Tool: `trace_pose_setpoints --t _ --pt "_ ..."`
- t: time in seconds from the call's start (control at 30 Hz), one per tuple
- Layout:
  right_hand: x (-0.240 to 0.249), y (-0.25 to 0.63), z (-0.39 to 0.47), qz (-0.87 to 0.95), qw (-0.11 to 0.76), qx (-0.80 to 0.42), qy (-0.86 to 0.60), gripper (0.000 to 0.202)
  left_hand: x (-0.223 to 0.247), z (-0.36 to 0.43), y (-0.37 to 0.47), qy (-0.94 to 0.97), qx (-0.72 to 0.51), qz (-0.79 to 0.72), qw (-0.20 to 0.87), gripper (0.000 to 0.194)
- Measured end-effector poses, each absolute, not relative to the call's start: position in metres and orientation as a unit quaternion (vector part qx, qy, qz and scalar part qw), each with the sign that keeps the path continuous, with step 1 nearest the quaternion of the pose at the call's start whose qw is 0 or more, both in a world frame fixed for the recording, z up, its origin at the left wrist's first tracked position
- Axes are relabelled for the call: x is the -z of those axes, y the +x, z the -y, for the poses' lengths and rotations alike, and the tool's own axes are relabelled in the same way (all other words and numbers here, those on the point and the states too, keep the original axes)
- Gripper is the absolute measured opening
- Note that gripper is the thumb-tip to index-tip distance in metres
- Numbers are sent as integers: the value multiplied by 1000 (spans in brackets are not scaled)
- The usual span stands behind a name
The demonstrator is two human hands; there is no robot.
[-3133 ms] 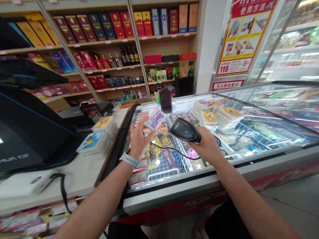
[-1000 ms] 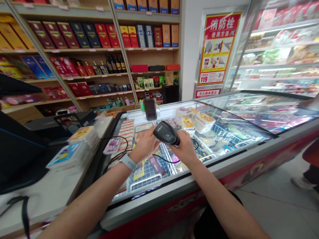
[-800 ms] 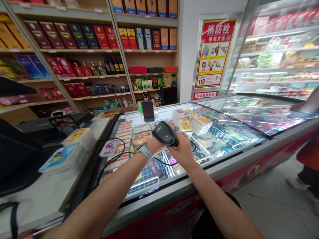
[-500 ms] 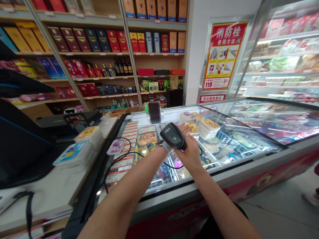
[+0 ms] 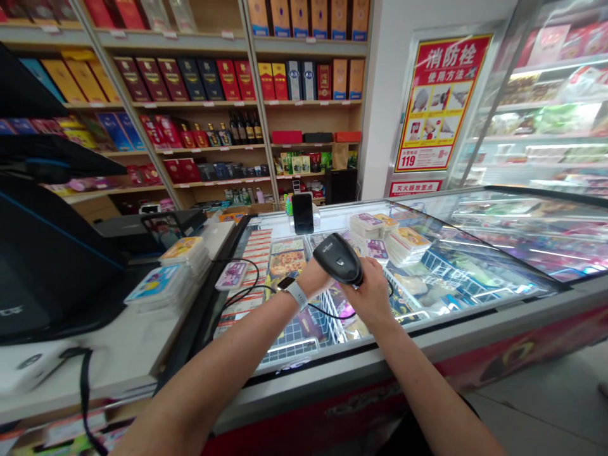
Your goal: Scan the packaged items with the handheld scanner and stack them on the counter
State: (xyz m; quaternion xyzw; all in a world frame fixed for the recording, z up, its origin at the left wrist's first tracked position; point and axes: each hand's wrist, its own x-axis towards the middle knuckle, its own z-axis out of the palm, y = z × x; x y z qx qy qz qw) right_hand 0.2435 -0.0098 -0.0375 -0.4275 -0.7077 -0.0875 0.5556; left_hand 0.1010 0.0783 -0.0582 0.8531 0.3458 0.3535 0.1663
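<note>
Freezer (image 5: pixel 456 340): glass top, wide stretch open right of pack stacks (image 5: pixel 408 240); near edge passes under both forearms. Nearest stack (image 5: pixel 377 251): purple top, yellow half second ago. Left hand (image 5: pixel 313 280): drawn back from it, fingers behind scanner (image 5: pixel 338 258), grip cannot be told. Right hand (image 5: pixel 371 291): closed round scanner, above glass; nose toward far left corner, long axis diagonal. Purple pack (image 5: pixel 231 276): by left edge.
</note>
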Motion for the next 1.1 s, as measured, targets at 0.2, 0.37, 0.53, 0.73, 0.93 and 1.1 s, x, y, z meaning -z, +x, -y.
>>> trace_pose_setpoints --t 0.2,0.37,0.53,0.73,0.93,1.1 --pt "39 242 9 706 554 88 -433 11 44 -95 60 872 -219 -436 34 31" --pt "42 243 6 714 542 100 -432 11 28 -165 64 793 -219 -568 -33 52" --pt "43 243 7 716 538 87 -435 12 38 -200 80 763 -235 -601 -43 60" --pt "38 243 9 694 557 80 -449 11 46 -205 55 674 -286 -681 10 45" --pt "39 243 11 692 553 67 -458 10 43 -217 29 592 -323 -726 133 49" --pt "36 243 3 692 510 -6 -512 13 43 -162 31 637 -398 -615 239 25"
